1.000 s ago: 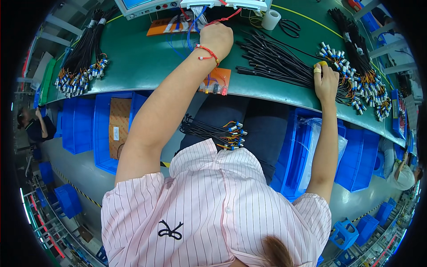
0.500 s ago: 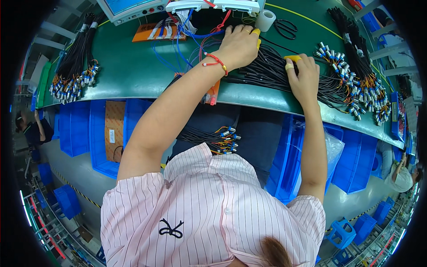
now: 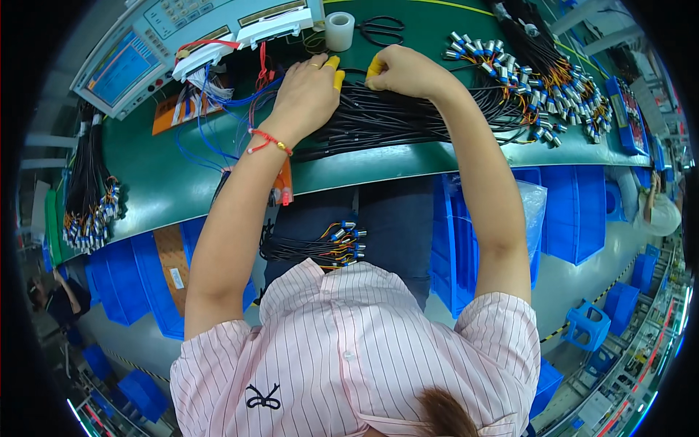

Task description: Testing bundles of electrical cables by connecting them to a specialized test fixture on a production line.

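Note:
My left hand (image 3: pixel 309 93), with yellow finger covers on thumb and forefinger, is closed at one end of a thin black cable (image 3: pixel 354 71); its fingertips partly hide the grip. My right hand (image 3: pixel 403 71) pinches the same cable a little to the right, a yellow cover showing on a finger. Below both hands a thick bundle of black cables (image 3: pixel 400 116) lies along the green bench (image 3: pixel 164 171). Silver and blue connectors (image 3: pixel 542 98) with orange wires fan out at the bundle's right end. Blue and red wires (image 3: pixel 218 146) lie left of my left hand.
At the far left stands a test instrument (image 3: pixel 120 65) with a screen and white connector blocks (image 3: pixel 273 28). A tape roll (image 3: pixel 339 30) and black scissors (image 3: pixel 382 30) lie behind my hands. More cables (image 3: pixel 338 244) rest on my lap. Blue bins (image 3: pixel 575 211) stand below the bench.
My right hand has moved left, close to my left hand, its wrist now bent inward. The view has turned to the right, and more of the instrument shows.

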